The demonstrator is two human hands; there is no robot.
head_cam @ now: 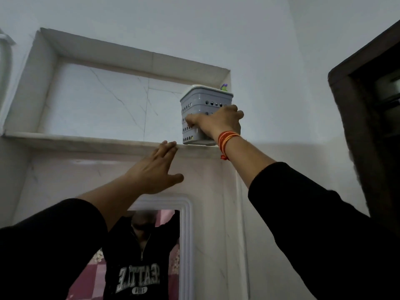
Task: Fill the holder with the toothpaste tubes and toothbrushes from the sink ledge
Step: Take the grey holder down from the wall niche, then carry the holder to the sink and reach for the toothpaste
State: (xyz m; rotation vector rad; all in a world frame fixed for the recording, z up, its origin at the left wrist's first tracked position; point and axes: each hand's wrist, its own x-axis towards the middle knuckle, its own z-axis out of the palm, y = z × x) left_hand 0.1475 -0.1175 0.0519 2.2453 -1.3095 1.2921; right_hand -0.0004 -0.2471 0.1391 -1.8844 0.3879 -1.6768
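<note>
Grey perforated holder (pixel 204 109) stands on a high marble niche shelf (pixel 86 142), right hand (pixel 218 122) gripping its front; left hand (pixel 159 167), fingers spread, touches the shelf edge.

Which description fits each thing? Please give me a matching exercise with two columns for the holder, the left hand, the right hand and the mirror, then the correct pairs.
Things:
1. holder
2. left hand
3. right hand
4. mirror

Descriptions:
A. fingertips at the front edge of the shelf
B. below the shelf, with a white frame
C. grey with round holes, standing at the right end of the shelf
D. gripping the holder's side

Pairs: 1-C, 2-A, 3-D, 4-B
</note>
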